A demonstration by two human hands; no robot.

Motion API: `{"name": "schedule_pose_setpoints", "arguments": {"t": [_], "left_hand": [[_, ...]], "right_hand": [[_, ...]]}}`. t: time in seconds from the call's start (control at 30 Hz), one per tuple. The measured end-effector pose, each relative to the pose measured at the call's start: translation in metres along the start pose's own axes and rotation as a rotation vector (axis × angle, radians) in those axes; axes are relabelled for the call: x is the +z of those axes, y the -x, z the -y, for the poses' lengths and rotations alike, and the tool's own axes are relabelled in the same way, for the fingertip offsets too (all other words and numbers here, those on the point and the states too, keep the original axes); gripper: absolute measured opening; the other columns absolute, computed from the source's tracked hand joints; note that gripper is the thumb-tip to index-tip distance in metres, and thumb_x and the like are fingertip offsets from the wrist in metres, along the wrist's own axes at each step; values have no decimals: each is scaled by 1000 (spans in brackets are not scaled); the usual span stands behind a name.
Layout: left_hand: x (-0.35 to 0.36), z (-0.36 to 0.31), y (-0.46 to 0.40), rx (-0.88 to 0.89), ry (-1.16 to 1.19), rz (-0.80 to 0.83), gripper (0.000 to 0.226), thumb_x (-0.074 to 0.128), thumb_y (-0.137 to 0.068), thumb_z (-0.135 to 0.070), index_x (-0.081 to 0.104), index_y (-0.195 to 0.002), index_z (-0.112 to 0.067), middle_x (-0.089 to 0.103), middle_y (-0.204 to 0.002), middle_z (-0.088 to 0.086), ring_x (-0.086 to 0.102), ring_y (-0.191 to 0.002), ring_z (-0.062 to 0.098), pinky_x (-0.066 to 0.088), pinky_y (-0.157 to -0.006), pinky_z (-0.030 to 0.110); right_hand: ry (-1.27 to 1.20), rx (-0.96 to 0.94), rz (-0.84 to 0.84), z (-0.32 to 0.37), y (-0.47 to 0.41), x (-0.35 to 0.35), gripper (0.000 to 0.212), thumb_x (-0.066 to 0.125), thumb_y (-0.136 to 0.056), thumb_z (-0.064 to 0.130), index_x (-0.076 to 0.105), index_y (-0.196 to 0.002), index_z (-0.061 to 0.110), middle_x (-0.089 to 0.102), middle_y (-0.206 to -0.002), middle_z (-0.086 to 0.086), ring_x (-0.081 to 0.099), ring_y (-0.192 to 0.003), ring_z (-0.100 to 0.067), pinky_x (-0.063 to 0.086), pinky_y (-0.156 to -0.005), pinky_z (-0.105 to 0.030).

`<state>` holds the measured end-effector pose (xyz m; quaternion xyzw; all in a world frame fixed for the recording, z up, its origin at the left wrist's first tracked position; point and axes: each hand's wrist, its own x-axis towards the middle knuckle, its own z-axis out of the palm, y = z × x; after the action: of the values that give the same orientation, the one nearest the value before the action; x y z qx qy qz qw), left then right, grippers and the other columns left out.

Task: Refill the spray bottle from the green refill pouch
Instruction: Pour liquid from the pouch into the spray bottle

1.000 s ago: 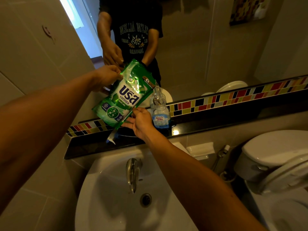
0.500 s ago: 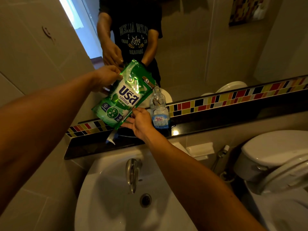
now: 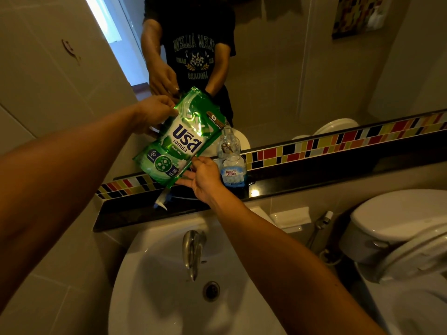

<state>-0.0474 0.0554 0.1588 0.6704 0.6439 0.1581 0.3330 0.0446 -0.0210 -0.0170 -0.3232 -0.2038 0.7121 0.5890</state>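
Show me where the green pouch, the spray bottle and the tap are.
Green pouch (image 3: 180,143): head view, on its printed front.
Spray bottle (image 3: 231,174): head view, on its label.
Tap (image 3: 192,252): head view, on the spout over the sink.

Dim, warm light fills a small bathroom tiled in beige wall tiles (image 3: 46,76). A large mirror (image 3: 278,68) runs above a dark polished ledge (image 3: 326,170), edged by a strip of mosaic tiles (image 3: 338,139) in red, yellow, black and white. Below sits a white sink (image 3: 154,286) with a chrome tap (image 3: 192,250) and a round drain (image 3: 211,290). To the right stands a white toilet (image 3: 399,228), with what looks like a bidet sprayer (image 3: 323,220) beside it. Brighter daylight shows in a reflected doorway (image 3: 104,18).
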Motion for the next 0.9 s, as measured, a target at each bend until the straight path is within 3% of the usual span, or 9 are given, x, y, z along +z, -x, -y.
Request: {"name": "schedule_pose_setpoints", "arguments": {"t": [0.13,0.27,0.37,0.43,0.5,0.6,0.77,0.83,0.9], "left_hand": [[1,4,-1,2,17,-7,10,51,-103,-23,52,-93,-23,63,-107,13,63,-98,33,52,-79,45],[5,13,0,11,87,-22,13,52,-102,-22,51,-90,-24,62,-102,9,62,-93,30,51,-69,40],[14,27,2,32,181,-34,14,52,-103,-22,51,-89,-24,62,-100,7,63,-90,27,51,-68,39],[20,38,1,43,246,-47,11,52,-103,-24,53,-92,-24,63,-101,7,64,-91,28,52,-70,40],[27,50,1,55,316,-62,5,53,-102,-26,54,-99,-22,64,-102,8,64,-93,29,54,-73,42],[40,67,3,73,446,-77,10,52,-102,-25,56,-110,-20,66,-105,9,65,-92,27,55,-74,42],[61,105,13,81,671,-190,9,51,-104,-23,59,-100,-24,68,-107,5,67,-92,22,56,-69,34],[66,122,20,55,801,-200,10,50,-105,-22,57,-100,-24,69,-105,4,69,-83,18,57,-63,31],[69,141,28,19,893,-196,9,48,-106,-23,56,-103,-26,70,-108,3,71,-82,16,60,-69,35]], "right_hand": [[25,-7,-10,0,0,-1,17,44,-107,9,53,-122,7,72,-108,-17,71,-100,-39,61,-79,-59],[75,-2,-22,2,1,-7,14,44,-107,9,53,-117,9,69,-122,-24,71,-100,-38,62,-76,-56],[135,-3,-50,2,-3,-15,23,45,-107,12,48,-129,4,67,-128,-26,72,-98,-37,64,-71,-52],[191,-4,-63,3,-6,-21,24,44,-108,13,49,-129,3,68,-126,-26,71,-99,-38,63,-78,-56],[249,-8,-88,5,-8,-27,15,44,-107,14,54,-117,8,69,-124,-26,70,-98,-37,60,-84,-60],[340,-24,-147,7,-12,-35,9,46,-106,16,54,-104,17,69,-122,-24,71,-102,-37,61,-84,-59],[571,-135,-181,9,-16,-43,10,47,-107,14,55,-100,15,67,-117,-17,67,-107,-33,61,-88,-52],[688,-196,-173,9,-16,-44,10,48,-107,17,55,-100,13,66,-106,-12,65,-99,-27,60,-84,-46],[825,-266,-157,7,-17,-41,12,49,-106,20,55,-98,13,64,-95,-9,60,-88,-22,55,-73,-41]]}}
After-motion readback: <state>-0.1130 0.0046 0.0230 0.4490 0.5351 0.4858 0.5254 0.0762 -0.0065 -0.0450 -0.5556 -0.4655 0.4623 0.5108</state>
